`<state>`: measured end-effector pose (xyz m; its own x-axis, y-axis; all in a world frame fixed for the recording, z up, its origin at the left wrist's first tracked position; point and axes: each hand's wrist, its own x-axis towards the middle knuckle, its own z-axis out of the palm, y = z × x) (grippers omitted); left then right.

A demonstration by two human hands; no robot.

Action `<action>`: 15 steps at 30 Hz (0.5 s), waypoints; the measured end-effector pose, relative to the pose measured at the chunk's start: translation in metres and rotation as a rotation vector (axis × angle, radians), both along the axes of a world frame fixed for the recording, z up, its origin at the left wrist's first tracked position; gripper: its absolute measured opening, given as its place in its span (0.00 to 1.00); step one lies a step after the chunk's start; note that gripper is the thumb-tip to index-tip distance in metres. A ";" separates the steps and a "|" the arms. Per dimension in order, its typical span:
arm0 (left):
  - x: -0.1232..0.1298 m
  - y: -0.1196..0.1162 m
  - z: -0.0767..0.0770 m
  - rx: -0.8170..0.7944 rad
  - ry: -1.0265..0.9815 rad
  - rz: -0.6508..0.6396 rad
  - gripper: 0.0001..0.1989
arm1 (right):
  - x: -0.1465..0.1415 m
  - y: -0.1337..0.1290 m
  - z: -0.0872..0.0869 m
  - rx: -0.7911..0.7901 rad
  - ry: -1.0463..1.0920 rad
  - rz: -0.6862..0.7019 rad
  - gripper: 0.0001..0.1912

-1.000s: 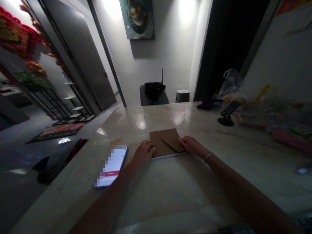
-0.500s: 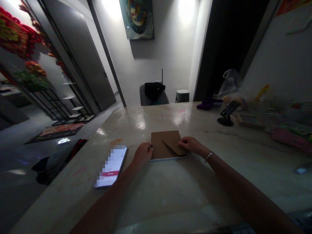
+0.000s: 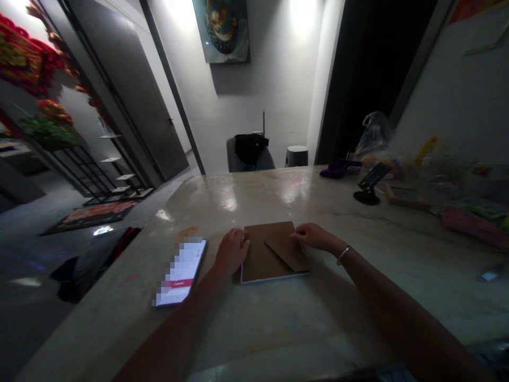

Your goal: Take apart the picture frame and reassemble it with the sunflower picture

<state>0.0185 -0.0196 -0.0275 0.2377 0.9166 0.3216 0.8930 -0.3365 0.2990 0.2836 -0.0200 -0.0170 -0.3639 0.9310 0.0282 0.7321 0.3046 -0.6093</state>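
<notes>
On the pale counter (image 3: 238, 201), a smartphone (image 3: 181, 273) with a blurred screen lay at the left, just beside the left hand (image 3: 231, 253), whose curled fingers touched the left edge of a flat brown cardboard packet (image 3: 262, 254) in the lower middle of the frame. The right hand (image 3: 316, 236) rested its fingers on the packet's folded flap (image 3: 287, 252), and a thin bracelet (image 3: 343, 254) was on that wrist. I could not tell if either hand really gripped the packet.

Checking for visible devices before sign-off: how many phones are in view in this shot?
2. One phone lies flat beside the left hand, its screen pixelated; another phone leans in a black stand toward the right of the table. The clutter beyond could hide more.
</notes>
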 end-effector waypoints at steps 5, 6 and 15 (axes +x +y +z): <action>-0.001 0.009 -0.009 -0.008 0.035 -0.151 0.21 | -0.010 0.005 -0.010 0.318 -0.011 -0.001 0.12; -0.001 0.010 -0.010 -0.030 0.050 -0.163 0.21 | -0.010 0.005 -0.011 0.307 -0.042 0.023 0.13; 0.002 0.008 -0.008 -0.088 0.134 -0.110 0.25 | -0.011 0.006 -0.014 0.233 -0.195 -0.014 0.21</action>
<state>0.0210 -0.0112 -0.0354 0.3731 0.9061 0.1996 0.8863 -0.4117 0.2121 0.2729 -0.0138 -0.0315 -0.3707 0.9126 0.1722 0.8333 0.4087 -0.3722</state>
